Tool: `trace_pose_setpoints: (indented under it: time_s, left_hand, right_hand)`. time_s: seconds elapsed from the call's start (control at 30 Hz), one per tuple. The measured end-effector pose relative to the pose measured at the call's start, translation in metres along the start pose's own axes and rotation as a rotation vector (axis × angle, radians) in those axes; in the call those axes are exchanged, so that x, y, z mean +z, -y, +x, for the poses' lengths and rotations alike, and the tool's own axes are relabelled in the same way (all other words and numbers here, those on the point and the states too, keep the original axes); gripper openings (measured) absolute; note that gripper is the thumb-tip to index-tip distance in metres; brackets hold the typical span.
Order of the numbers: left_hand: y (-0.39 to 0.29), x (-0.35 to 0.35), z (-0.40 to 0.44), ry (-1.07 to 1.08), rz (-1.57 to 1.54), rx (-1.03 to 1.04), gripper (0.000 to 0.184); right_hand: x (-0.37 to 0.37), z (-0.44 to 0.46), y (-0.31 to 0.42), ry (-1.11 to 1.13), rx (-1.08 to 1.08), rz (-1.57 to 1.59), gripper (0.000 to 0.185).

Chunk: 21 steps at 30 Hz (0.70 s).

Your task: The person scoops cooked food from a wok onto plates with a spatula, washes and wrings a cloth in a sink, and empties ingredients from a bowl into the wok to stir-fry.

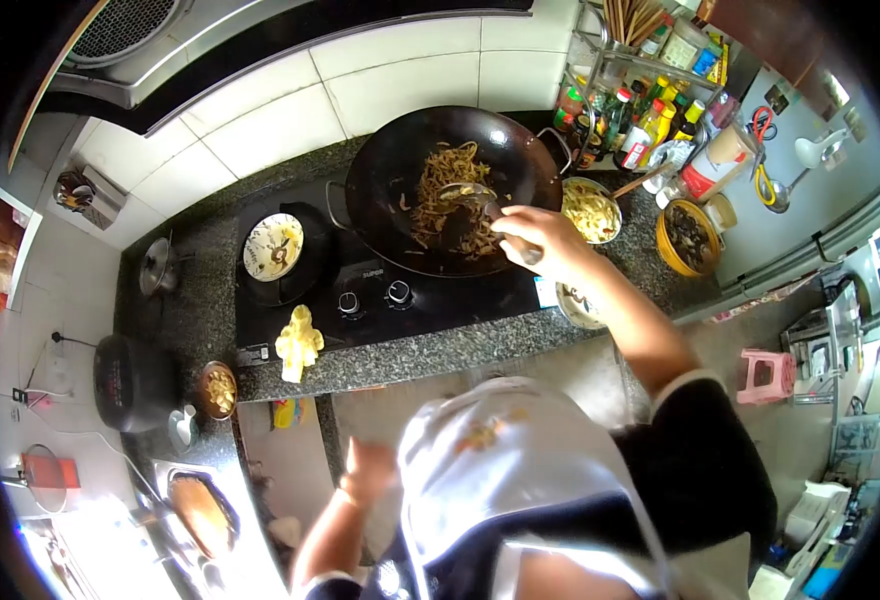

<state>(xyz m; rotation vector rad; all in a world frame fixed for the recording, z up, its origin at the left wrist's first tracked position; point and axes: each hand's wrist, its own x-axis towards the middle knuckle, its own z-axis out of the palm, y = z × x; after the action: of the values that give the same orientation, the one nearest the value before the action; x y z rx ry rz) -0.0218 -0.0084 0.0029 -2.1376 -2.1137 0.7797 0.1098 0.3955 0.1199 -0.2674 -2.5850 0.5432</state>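
- The cooking looks to me well under way: the brown strips (435,178) lie in the middle of the wok (385,150), which sits at the far side, on the right part of the black cooktop (310,327).
- The right hand (548,242) is closed around the handle of the ladle (465,190), and the head of the ladle is among the strips.
- The left hand (370,468) is at the near side, apart from the worktop (410,368). It is blurred, so I cannot tell if its fingers are spread or pressed together, and I see nothing held in it.
- The strips have already a brown colour, so I judge that a good part of the frying is done. How well they are cooked, I cannot tell.
- The serving appears not done, because a good amount of strips is in the wok.
- The pale shredded food (592,212) is in a bowl just beside the wok, on the right. The dark pieces (688,238) are in a yellow bowl farther right. Both portions are outside the wok; if they belong to this dish, that part is left to do.
- On the left of the cooktop, the patterned plate (273,247) carries only some brown remains, so probably its content is already used.
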Motion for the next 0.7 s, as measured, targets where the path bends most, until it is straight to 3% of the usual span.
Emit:
trace_pose_setpoints:
  time_s: [0.03, 0.07, 0.1, 0.13, 0.2, 0.3, 0.33, 0.47, 0.53, 0.6, 0.7]
  left_hand:
    - [0.009, 0.011, 0.024, 0.09, -0.336, -0.017, 0.018]
    - [0.019, 0.018, 0.055, 0.018, -0.387, -0.185, 0.022]
    - [0.036, 0.008, 0.088, 0.072, -0.67, -0.376, 0.031]
    - [0.046, 0.017, 0.117, -0.061, -0.67, -0.436, 0.046]
    - [0.065, 0.011, 0.175, -0.071, -0.84, -0.615, 0.056]
    - [0.08, -0.008, 0.235, 0.081, -0.906, -0.766, 0.045]
    - [0.081, -0.01, 0.25, 0.076, -0.908, -0.759, 0.045]
    - [0.078, 0.006, 0.273, 0.199, -0.845, -0.781, 0.033]
    - [0.07, 0.026, 0.257, -0.31, -0.51, -0.402, 0.023]
    - [0.067, 0.013, 0.224, -0.626, -0.545, -0.37, 0.021]
    - [0.075, 0.045, 0.164, -0.86, -0.878, -0.843, 0.012]
  right_hand:
    - [0.001, -0.01, 0.004, -0.119, 0.025, 0.057, 0.025]
    - [0.002, -0.02, 0.008, -0.241, 0.052, 0.114, 0.027]
    - [0.003, -0.032, 0.009, -0.269, 0.075, 0.145, 0.031]
    - [0.012, -0.048, 0.005, -0.275, 0.168, 0.219, 0.03]
    - [0.0, -0.061, 0.026, -0.329, 0.135, 0.097, 0.03]
    - [-0.001, -0.085, 0.038, -0.295, 0.19, 0.224, 0.029]
    - [0.001, -0.094, 0.035, -0.27, 0.116, 0.178, 0.03]
    - [0.003, -0.113, 0.043, -0.092, 0.163, 0.169, 0.032]
    - [0.005, -0.111, 0.05, -0.094, 0.189, 0.11, 0.031]
    - [0.003, -0.109, 0.05, -0.062, 0.212, 0.188, 0.034]
    - [0.011, -0.106, 0.044, -0.093, 0.203, 0.299, 0.038]
